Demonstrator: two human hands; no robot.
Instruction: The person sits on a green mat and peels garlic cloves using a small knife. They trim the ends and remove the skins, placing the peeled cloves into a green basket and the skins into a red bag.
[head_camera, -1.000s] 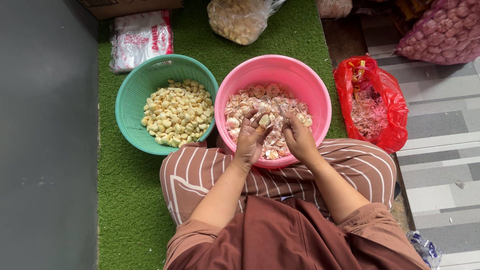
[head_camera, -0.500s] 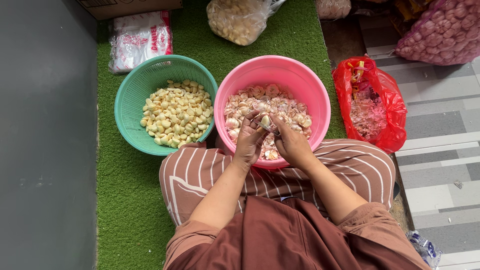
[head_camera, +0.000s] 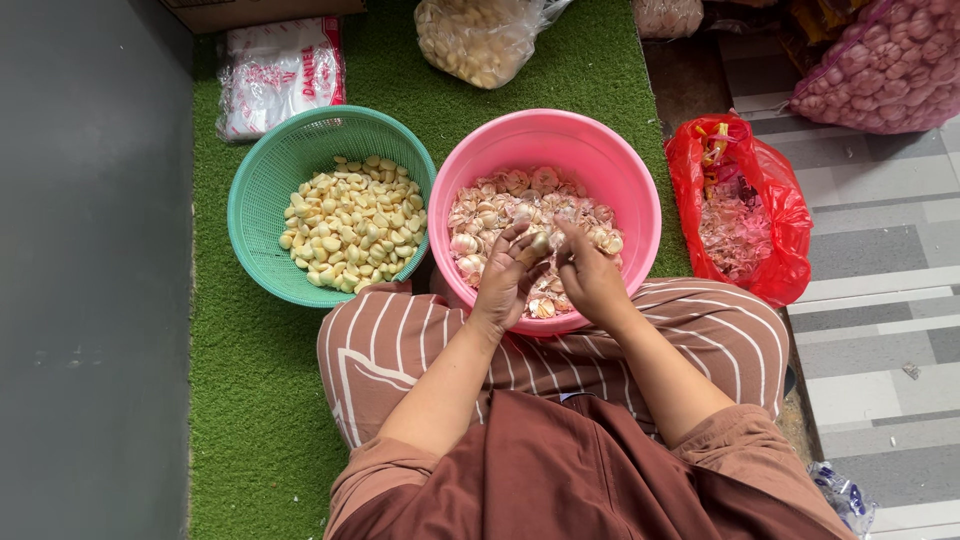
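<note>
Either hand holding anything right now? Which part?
Left hand pinches a garlic clove at its fingertips, over the pink basin. Right hand touches the clove; its grip can't be told.

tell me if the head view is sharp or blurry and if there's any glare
Head view: even, soft daylight, sharp overall; the hands over the pink bowl show little blur; mild glare only on the red bag and the clear bags at the top edge.

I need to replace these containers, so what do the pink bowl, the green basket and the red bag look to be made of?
Pink bowl: probably moulded plastic, with smooth solid walls and a soft sheen on the rim.
Green basket: likely plastic too, its walls a fine moulded lattice of holes, more matt.
Red bag: thin plastic film, crinkled, glossy and slightly see-through, with pale skins showing inside.
</note>
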